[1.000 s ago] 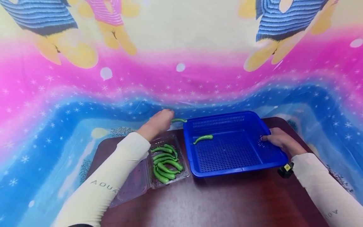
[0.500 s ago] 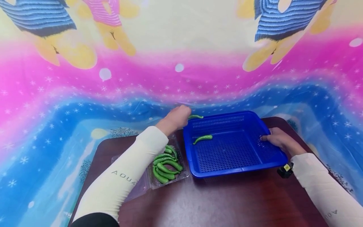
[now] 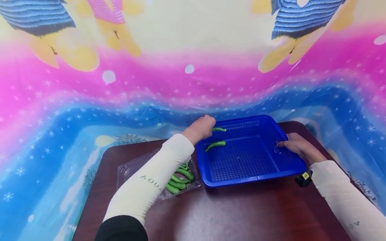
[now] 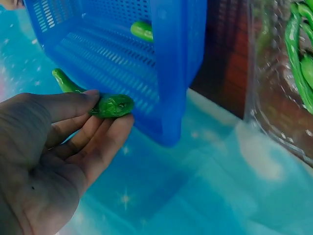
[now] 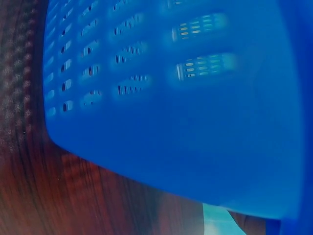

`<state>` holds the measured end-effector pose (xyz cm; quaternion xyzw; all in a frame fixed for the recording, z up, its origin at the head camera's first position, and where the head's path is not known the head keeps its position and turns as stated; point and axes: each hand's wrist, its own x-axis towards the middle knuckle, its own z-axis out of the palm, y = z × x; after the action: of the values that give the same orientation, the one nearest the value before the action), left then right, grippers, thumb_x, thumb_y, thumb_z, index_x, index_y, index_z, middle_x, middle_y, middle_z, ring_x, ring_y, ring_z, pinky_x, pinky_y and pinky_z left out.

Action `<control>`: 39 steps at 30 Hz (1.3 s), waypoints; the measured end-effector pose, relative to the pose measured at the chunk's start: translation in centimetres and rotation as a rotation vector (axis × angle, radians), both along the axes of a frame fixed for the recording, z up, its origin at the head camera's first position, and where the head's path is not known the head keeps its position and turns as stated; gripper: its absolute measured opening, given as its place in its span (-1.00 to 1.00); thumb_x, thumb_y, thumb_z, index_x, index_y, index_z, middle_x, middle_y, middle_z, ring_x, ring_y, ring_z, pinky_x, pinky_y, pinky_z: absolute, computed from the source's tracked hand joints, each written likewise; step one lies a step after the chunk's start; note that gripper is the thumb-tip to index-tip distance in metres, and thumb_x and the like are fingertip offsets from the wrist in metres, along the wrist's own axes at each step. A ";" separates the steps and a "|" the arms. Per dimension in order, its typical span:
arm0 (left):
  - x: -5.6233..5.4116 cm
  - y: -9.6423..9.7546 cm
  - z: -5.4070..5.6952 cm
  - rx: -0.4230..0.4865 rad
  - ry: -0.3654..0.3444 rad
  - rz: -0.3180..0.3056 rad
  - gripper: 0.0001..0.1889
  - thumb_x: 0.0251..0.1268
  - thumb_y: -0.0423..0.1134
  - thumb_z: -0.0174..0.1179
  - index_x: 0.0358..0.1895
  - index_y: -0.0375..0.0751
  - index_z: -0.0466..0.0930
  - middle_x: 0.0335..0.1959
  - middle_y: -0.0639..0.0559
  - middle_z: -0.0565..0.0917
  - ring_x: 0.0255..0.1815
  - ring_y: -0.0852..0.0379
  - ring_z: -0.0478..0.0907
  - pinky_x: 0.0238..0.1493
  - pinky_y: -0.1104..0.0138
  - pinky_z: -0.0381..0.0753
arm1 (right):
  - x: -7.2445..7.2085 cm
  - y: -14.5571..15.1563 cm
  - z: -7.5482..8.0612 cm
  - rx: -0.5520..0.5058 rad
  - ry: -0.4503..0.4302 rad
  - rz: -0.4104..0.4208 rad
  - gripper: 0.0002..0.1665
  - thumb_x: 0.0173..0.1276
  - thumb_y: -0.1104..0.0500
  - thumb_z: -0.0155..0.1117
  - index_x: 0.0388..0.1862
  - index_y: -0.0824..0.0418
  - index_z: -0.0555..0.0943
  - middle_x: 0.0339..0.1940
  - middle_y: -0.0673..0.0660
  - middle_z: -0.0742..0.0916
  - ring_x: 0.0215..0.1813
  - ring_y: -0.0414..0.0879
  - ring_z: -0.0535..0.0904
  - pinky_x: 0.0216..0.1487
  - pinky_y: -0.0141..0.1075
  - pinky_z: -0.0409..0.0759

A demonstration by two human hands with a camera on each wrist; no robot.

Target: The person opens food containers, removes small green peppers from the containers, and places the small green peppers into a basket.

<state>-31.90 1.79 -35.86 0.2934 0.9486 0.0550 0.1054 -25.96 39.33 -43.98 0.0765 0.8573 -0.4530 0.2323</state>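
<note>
My left hand (image 3: 201, 129) pinches a green chili pepper (image 3: 220, 129) over the left rear corner of a blue plastic basket (image 3: 241, 182). In the left wrist view, thumb and fingertips hold the chili pepper (image 4: 115, 105) near its thicker end, and its thin tip points away. Another green chili pepper (image 3: 215, 145) lies on the basket's slotted floor, towards the left. At the basket's right end, my right hand (image 3: 297, 145) grips the rim, thumb on the inner side. Only the basket's wall (image 5: 171, 132) fills the right wrist view; the hand itself is outside it.
Left of the basket, a clear plastic clamshell box (image 3: 197, 182) lies open, holding several green chili peppers (image 3: 186, 174) and partly hidden by my left sleeve (image 3: 150, 180). Everything stands on a dark wooden table (image 3: 235, 214), with a patterned cloth (image 3: 163, 83) behind it.
My left hand has carried the chili pepper rightwards from above the clamshell box, past the basket's left edge, to over its rear left corner. The right hand keeps its grip on the rim.
</note>
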 end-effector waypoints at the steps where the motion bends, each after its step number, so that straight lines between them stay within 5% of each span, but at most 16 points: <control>1: 0.0 0.4 -0.3 -0.005 0.000 -0.003 -0.92 0.46 -0.44 0.13 -0.15 -0.22 0.59 -0.34 0.03 0.51 -0.41 0.14 0.37 -0.30 0.32 0.49 | 0.0 0.0 0.0 -0.004 -0.001 -0.002 -0.32 0.63 0.17 0.02 0.46 0.63 0.12 -0.11 0.35 0.76 -0.21 0.11 0.81 -0.15 0.01 0.80; 11: -0.1 3.0 -2.5 -0.078 -0.061 -0.024 -0.90 0.52 -0.39 0.13 -0.20 -0.13 0.60 -0.36 0.06 0.48 -0.43 0.17 0.30 -0.35 0.31 0.38 | 0.0 -0.2 -0.1 -0.037 -0.037 -0.024 -0.35 0.64 0.16 -0.01 0.44 0.61 0.13 -0.14 0.31 0.77 -0.21 0.13 0.82 -0.12 0.03 0.79; 18: -0.2 4.0 -4.1 -0.094 -0.072 -0.042 -0.90 0.49 -0.19 0.24 -0.13 -0.12 0.63 -0.27 0.05 0.62 -0.36 0.16 0.43 -0.27 0.29 0.52 | -0.2 -0.2 -0.1 -0.033 -0.030 -0.031 -0.33 0.64 0.14 0.01 0.47 0.57 0.12 -0.13 0.30 0.77 -0.21 0.14 0.82 -0.13 0.02 0.80; 28: 0.0 4.8 -5.6 -0.157 -0.121 -0.018 -0.82 0.57 -0.37 0.05 -0.02 -0.13 0.66 -0.07 0.00 0.69 -0.32 0.17 0.40 -0.24 0.32 0.50 | -0.3 -0.3 -0.3 -0.005 -0.020 -0.029 -0.45 0.66 0.13 -0.01 0.36 0.54 0.23 -0.15 0.30 0.76 -0.22 0.12 0.82 -0.14 0.00 0.80; 39: -1.1 5.3 -6.1 -0.181 -0.199 -0.031 -0.72 0.58 -0.42 -0.02 0.12 -0.16 0.65 0.13 -0.07 0.67 -0.31 0.16 0.38 -0.29 0.33 0.46 | -0.5 0.0 -0.4 0.005 -0.014 -0.048 -0.38 0.64 0.14 0.03 0.41 0.57 0.19 -0.16 0.28 0.77 -0.24 0.08 0.81 -0.14 -0.01 0.80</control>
<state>-33.04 7.10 -41.97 0.2906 0.9298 -0.0037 0.2257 -26.43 39.36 -44.37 0.1008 0.8546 -0.4558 0.2274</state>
